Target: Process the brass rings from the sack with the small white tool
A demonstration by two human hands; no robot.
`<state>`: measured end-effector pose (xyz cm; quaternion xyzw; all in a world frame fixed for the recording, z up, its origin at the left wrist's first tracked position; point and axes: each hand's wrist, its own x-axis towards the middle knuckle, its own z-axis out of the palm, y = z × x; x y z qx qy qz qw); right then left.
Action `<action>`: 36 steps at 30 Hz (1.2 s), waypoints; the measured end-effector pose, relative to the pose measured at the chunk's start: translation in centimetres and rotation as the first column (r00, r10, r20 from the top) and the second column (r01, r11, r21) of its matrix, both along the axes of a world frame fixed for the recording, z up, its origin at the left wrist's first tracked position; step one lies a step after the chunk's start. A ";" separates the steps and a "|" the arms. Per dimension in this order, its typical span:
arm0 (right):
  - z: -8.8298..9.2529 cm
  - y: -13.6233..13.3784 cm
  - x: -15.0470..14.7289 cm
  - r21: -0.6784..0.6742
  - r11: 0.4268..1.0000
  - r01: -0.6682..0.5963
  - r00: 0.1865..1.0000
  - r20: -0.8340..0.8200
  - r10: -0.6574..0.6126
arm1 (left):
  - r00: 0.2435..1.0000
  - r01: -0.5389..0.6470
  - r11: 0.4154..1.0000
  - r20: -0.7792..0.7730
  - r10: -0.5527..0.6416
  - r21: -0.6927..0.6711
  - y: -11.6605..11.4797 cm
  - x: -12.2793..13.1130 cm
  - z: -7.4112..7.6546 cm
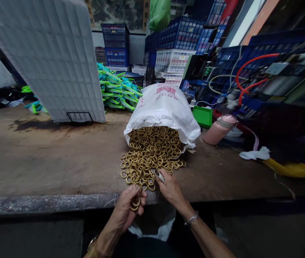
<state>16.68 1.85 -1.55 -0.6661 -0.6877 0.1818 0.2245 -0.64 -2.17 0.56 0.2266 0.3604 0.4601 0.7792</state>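
Below the edge of the surface (47, 157), what looks like a pale bag (165, 228) is partly seen. Over that edge, a few brass-coloured rings (134, 209) are held in the left hand (133, 204), the fingers curled around them. In the right hand (169, 187), closed with thumb against fingers, a small pale tool (160, 176) is gripped, its dark tip set at the near side of the loose pile (141, 165); whether a ring is touched by it cannot be told.

The work seems to be at an early point: only a few rings are in hand, while many are spilled on the surface and many more are packed in the mouth of the white sack (165, 107), which is laid on its side. Whether any are finished cannot be told.

The wooden surface is worn and stained. Beyond the hands, a pink bottle (219, 129) and a green tray (202, 116) are placed right of the sack, and a quilted white panel (53, 61) is stood to the left. Green and blue bundles (120, 91) are heaped behind. Farther back, crates (117, 44) are stacked, and a picture (117, 12) is hung on the wall.
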 end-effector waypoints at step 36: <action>1.6 -2.3 -3.7 -0.339 0.907 -0.250 0.448 -0.871 -0.202 | 0.909 -0.101 0.981 -0.386 0.158 0.165 0.5 2.0 -1.1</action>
